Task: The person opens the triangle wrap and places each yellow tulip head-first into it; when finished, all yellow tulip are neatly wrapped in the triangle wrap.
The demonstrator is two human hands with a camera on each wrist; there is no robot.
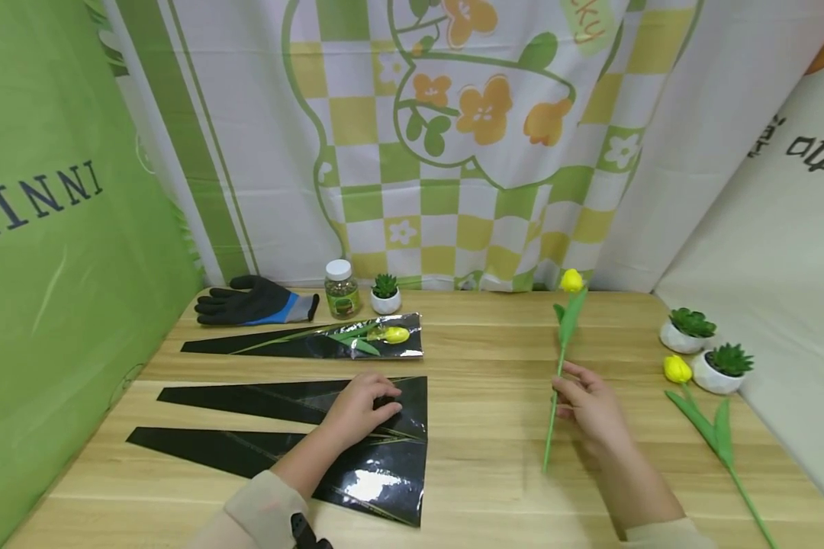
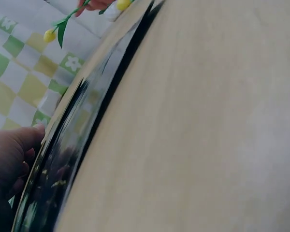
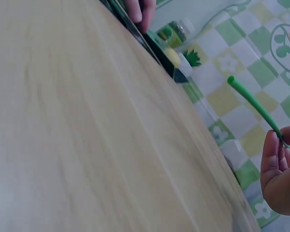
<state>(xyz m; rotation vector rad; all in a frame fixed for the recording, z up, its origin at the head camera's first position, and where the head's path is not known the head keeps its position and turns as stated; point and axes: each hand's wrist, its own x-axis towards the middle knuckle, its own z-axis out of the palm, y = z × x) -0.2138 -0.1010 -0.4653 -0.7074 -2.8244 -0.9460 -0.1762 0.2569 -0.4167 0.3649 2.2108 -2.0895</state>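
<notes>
In the head view my right hand [image 1: 587, 404] pinches the green stem of an artificial yellow tulip [image 1: 567, 328] between thumb and fingers. The bloom points away from me, and the cut end of the stem [image 3: 251, 104] sticks out past the fingers in the right wrist view. My left hand [image 1: 364, 408] rests on the middle one of the black flower sleeves [image 1: 247, 396], near its wide end, thumb spread from the fingers. Closer to me lies another black sleeve [image 1: 378, 476], glossy and flat. Farther back, a sleeve [image 1: 302, 343] contains a yellow tulip [image 1: 396, 335].
Along the back edge are a black and blue work glove [image 1: 254, 303], a jar with a white lid [image 1: 342, 290] and a small potted succulent [image 1: 385, 296]. On the right stand two more succulents [image 1: 688, 332], beside a loose yellow tulip [image 1: 721, 438] lying on the wooden table [image 1: 487, 473].
</notes>
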